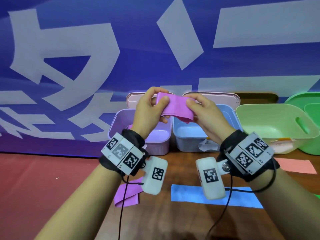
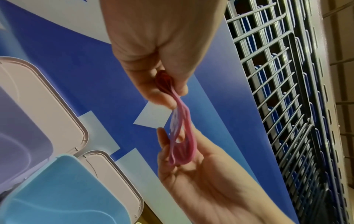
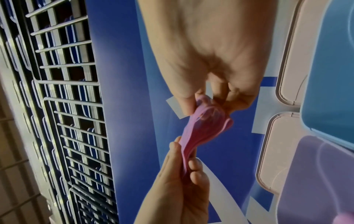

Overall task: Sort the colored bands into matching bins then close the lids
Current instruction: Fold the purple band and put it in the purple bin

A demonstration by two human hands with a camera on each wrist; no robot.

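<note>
A blue banner [image 1: 121, 40] with large white shapes stands behind a brown wooden table [image 1: 181, 222]. In the head view, the left hand [image 1: 149, 110] and the right hand [image 1: 206, 113] are raised together, each pinching one end of a folded pink band [image 1: 174, 108] between thumb and fingers. Just beyond and below the left hand sits the purple bin [image 1: 155, 135], its pale lid [image 1: 133, 101] standing open behind it; beyond the right hand sits the blue bin [image 1: 190, 134], lid also up. Further out to the right hand's side is a green basket [image 1: 277, 123]. On the table, nearer the person than the left wrist, lies a second pink band [image 1: 128, 194]; below the right wrist lies a blue band [image 1: 190, 194], and out past that wrist a salmon band [image 1: 297, 166].

In the left wrist view, the left hand [image 2: 159, 57] nips the band [image 2: 180, 136] at its folded end, and the right hand [image 2: 201, 174] holds the loops opposite.

In the right wrist view, the right hand [image 3: 206, 60] pinches the bunched band [image 3: 201, 128], with the left hand [image 3: 178, 181] clamping its other end between thumb and fingers.
</note>
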